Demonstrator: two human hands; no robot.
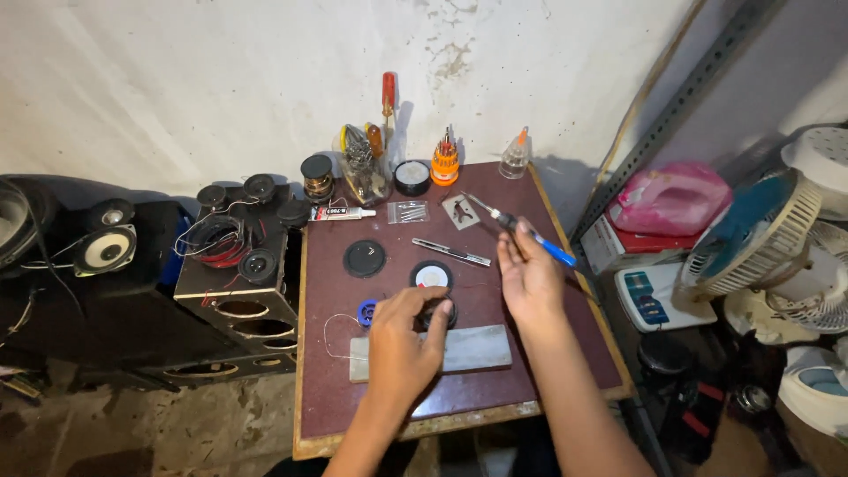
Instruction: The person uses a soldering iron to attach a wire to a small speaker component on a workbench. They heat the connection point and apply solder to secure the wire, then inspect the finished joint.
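Maroon worktop (329,389), small, wooden edge, against a stained white wall. Left hand (402,340) fingers curled over a small black round speaker part (439,312) sitting mid-table, just above a grey flat block (473,349). Right hand (528,274) closed around a blue-handled soldering iron (521,230), tip pointing up-left, held over the table's right half.

Packages: one white glue tube (343,213) lying at the top-left edge, one clear flat plastic bag (407,211) beside it, one small square card packet (460,212) right of that. One clear dropper bottle with orange tip (515,156) at the back right. One orange screwdriver-bit set (444,161). One clear jar of tools (364,172), one red-handled screwdriver (388,95) standing behind it.

Two round discs on the table: one black (364,258), one black with white centre (431,276). One blue ring (367,311) by the left hand. One metal tweezers (451,253).

Speaker box (234,291) left of the table, three empty holes. Pink bag (669,199) on a white box, right
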